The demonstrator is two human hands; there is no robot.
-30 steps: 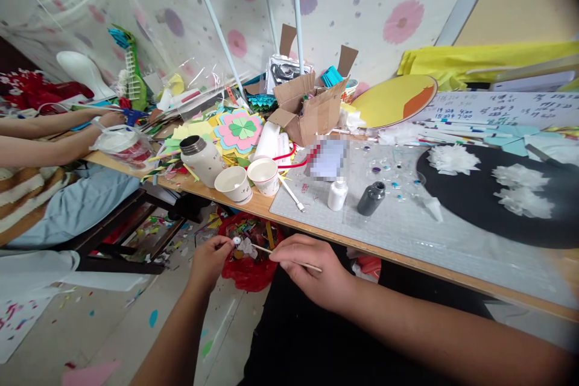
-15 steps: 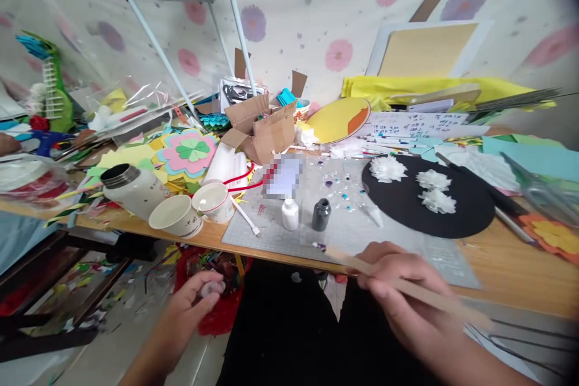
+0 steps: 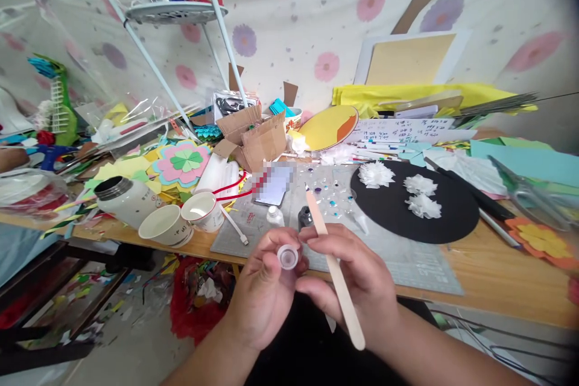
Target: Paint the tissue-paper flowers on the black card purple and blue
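My left hand (image 3: 265, 292) holds a small round translucent cap (image 3: 288, 255) between thumb and fingertips, in front of the table's near edge. My right hand (image 3: 357, 280) grips a long wooden stick (image 3: 335, 271), its tip pointing up and away over the grey cutting mat (image 3: 407, 259); its fingertips also touch the cap. Just beyond the hands stand a small white bottle (image 3: 274, 215) and a small dark bottle (image 3: 306, 217). A black round board (image 3: 446, 220) with three white paper flowers (image 3: 375, 174) lies on the mat's right part. Several small gems (image 3: 332, 193) are scattered on the mat.
Two paper cups (image 3: 165, 229) and a lying thermos (image 3: 122, 199) are at the left edge. A torn cardboard box (image 3: 253, 136), paper flower cutouts (image 3: 183, 160), a phone (image 3: 272, 186), pens and coloured paper crowd the back. A red bag (image 3: 192, 313) of scraps sits on the floor.
My left hand has come up from beside the red bag and now holds the cap over the table edge. My right hand swung the stick upright and met the left. The view shifted right.
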